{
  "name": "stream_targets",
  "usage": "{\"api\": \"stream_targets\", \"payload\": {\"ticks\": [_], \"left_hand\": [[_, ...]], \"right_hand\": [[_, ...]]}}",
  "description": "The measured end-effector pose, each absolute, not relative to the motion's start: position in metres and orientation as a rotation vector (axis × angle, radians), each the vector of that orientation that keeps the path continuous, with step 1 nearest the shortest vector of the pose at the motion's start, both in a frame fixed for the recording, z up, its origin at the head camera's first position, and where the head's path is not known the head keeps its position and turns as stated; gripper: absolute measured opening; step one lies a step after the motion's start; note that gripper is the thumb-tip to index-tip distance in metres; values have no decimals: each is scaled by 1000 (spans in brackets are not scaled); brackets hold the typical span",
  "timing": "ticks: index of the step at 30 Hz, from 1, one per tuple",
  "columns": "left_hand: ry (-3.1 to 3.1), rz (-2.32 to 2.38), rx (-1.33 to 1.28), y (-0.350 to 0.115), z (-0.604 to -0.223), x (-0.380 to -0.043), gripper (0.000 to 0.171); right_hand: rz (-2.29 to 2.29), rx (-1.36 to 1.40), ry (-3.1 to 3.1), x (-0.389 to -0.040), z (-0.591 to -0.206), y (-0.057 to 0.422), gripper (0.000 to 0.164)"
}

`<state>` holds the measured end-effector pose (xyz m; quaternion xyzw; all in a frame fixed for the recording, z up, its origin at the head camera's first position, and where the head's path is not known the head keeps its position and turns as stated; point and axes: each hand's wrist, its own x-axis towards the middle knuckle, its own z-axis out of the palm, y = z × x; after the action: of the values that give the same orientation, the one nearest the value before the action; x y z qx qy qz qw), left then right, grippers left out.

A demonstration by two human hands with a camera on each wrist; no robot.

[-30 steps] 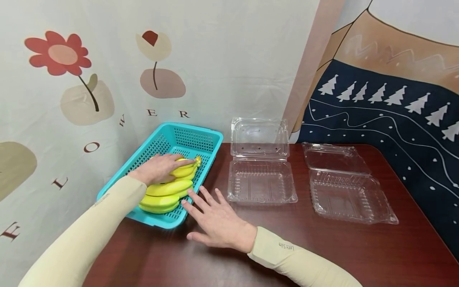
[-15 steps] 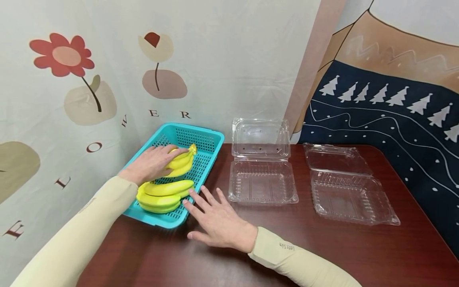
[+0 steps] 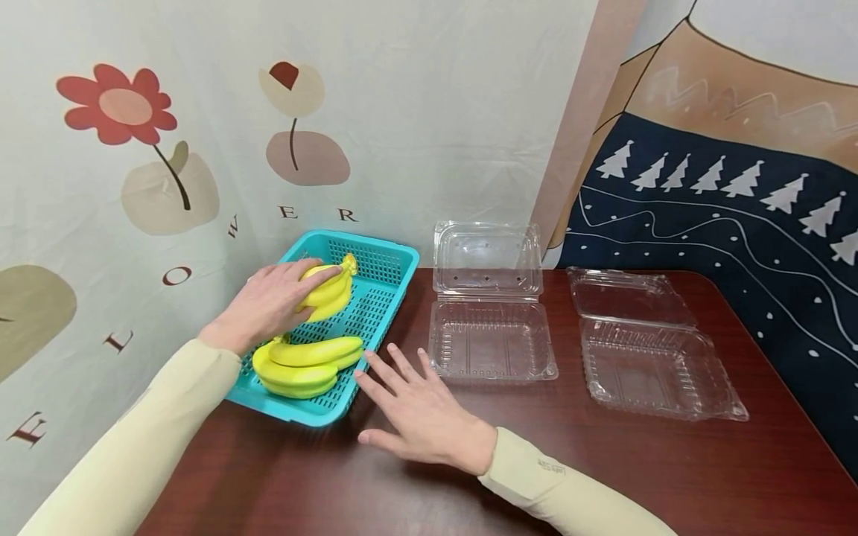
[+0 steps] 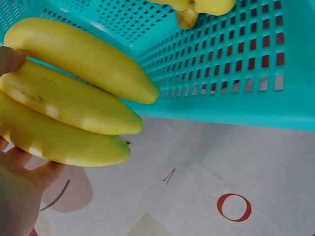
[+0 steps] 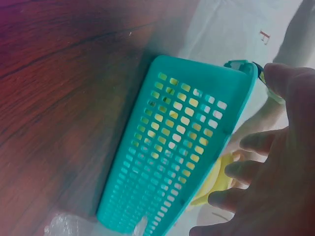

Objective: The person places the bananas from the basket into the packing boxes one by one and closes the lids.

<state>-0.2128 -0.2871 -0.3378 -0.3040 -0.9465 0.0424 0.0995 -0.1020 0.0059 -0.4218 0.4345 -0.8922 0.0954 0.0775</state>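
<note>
My left hand (image 3: 264, 301) grips a yellow banana bunch (image 3: 330, 294) over the turquoise basket (image 3: 372, 307), stem pointing to the back right. In the left wrist view, thumb and fingers hold both sides of several bananas (image 4: 81, 101), their tips toward the camera's right. Another banana bunch (image 3: 302, 372) lies in the near end of the basket, and a bit of it shows at the top of that view. My right hand (image 3: 429, 420) is spread with straight fingers beside the basket's right wall; whether it touches the rim I cannot tell.
Right of the basket stands a clear plastic clamshell box (image 3: 492, 339) with its lid raised. A second clear clamshell (image 3: 653, 365) lies opened farther right on the dark red table (image 3: 469, 484). A printed curtain (image 3: 429, 112) hangs behind the table.
My left hand has lifted one banana bunch off the other and drawn it up and to the left. My right hand has shifted slightly to the right, fingers still spread.
</note>
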Motion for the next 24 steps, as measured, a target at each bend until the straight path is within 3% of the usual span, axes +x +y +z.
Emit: {"api": "stream_targets", "payload": {"ticks": [24], "left_hand": [[-2584, 43, -902, -267, -324, -185, 81]], "right_hand": [[513, 977, -2718, -115, -401, 86, 79]]}}
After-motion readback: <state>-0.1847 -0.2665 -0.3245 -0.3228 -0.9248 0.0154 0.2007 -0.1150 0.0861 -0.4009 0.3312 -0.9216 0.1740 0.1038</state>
